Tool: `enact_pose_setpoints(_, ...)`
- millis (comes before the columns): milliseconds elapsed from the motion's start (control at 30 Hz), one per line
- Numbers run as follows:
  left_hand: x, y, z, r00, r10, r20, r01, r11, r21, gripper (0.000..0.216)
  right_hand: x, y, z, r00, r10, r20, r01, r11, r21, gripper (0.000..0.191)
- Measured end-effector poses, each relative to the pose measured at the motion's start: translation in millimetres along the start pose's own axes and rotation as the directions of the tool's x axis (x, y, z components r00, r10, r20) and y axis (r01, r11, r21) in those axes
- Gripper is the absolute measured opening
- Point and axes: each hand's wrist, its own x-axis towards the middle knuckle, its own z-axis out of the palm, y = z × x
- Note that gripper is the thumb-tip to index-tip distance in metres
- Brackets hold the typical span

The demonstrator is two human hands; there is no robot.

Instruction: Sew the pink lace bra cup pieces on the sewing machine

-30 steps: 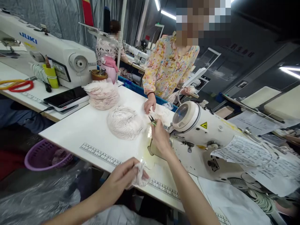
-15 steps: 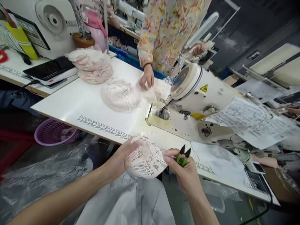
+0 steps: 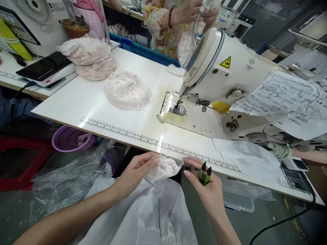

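My left hand (image 3: pixel 136 175) pinches a white lace bra cup (image 3: pixel 165 167) between thumb and fingers, over my lap at the table's front edge. Tucked in my right hand (image 3: pixel 211 190) are small green-handled thread snips (image 3: pixel 205 174), their dark blades pointing up. My right index finger and thumb are apart, close by the cup's right edge; whether they touch it I cannot tell. Further in on the table lies a stack of lace cups (image 3: pixel 127 91) with loose threads. A larger pile of pinkish cups (image 3: pixel 89 58) sits behind it to the left.
A sewing machine (image 3: pixel 217 68) occupies the table's right side, with handwritten papers (image 3: pixel 278 93) on it. A ruler strip (image 3: pixel 143 137) runs along the front edge. Across the table, a co-worker's hands (image 3: pixel 190 13) hold lace pieces. A purple basket (image 3: pixel 73 139) stands lower left.
The lace cup has turned to a more edge-on angle, and my right fingertips have parted. The co-worker's hand has left the table with lace pieces, lifting them behind the machine. The view has shifted.
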Motion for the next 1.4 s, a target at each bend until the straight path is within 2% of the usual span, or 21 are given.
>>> enact_pose_setpoints(100, 0.0, 0.7, 4.1, 0.999, 0.001, 0.033, -0.006, 0.99, 0.142, 0.029, 4.3, -13.6, 9.7, 0.996, -0.055, 0.069, 0.052, 0.998, 0.046, 0.025)
enact_pose_setpoints(233, -0.6, -2.4, 5.3, 0.999, 0.008, 0.046, -0.022, 0.95, 0.312, 0.037, 13.0, -24.9, 25.6, 0.985, -0.057, 0.164, 0.048, 0.997, 0.058, 0.013)
enact_pose_setpoints(367, -1.1, -6.2, 3.4, 0.999, -0.003, 0.052, -0.019, 0.911, 0.411, 0.041, 17.7, -23.3, 32.5, 0.983, -0.02, 0.18, 0.007, 0.997, 0.077, 0.022)
enact_pose_setpoints(533, 1.5, -11.0, -0.8, 0.996, -0.015, 0.084, -0.02, 0.915, 0.402, 0.035, 17.8, -18.5, 33.5, 0.983, 0.032, 0.18, -0.049, 0.994, 0.096, 0.025)
enact_pose_setpoints(800, 3.6, -11.1, -2.0, 0.998, -0.018, 0.055, -0.005, 0.924, 0.381, 0.039, 18.2, -18.4, 35.9, 0.981, 0.055, 0.186, -0.078, 0.99, 0.121, 0.03)
enact_pose_setpoints(933, 4.0, -8.9, 0.2, 0.999, -0.021, 0.04, 0.005, 0.934, 0.358, 0.04, 17.8, -18.0, 35.1, 0.988, 0.004, 0.152, -0.013, 0.998, 0.059, 0.024)
enact_pose_setpoints(1000, 4.1, -9.0, -0.2, 0.999, -0.019, 0.032, 0.006, 0.935, 0.355, 0.04, 16.2, -16.5, 32.2, 0.991, -0.077, 0.107, 0.08, 0.997, -0.02, 0.018)
enact_pose_setpoints(1100, 3.7, -9.7, -1.6, 0.999, -0.004, 0.032, -0.008, 0.939, 0.344, 0.039, 11.7, -12.9, 25.6, 0.958, -0.273, 0.093, 0.287, 0.935, -0.21, 0.023)
enact_pose_setpoints(1200, 2.9, -10.0, -2.3, 0.999, 0.005, 0.04, -0.018, 0.946, 0.325, 0.038, 5.4, -9.4, 20.2, 0.898, -0.414, 0.145, 0.435, 0.799, -0.414, 0.031)
enact_pose_setpoints(1300, 1.8, -10.4, -1.9, 0.999, 0.008, 0.035, -0.019, 0.948, 0.318, 0.038, -0.6, -7.2, 18.8, 0.864, -0.473, 0.171, 0.48, 0.676, -0.559, 0.033)
enact_pose_setpoints(1400, 0.7, -10.6, -1.2, 0.999, 0.012, 0.032, -0.021, 0.947, 0.321, 0.038, -4.6, -5.8, 19.7, 0.86, -0.484, 0.165, 0.466, 0.609, -0.642, 0.034)
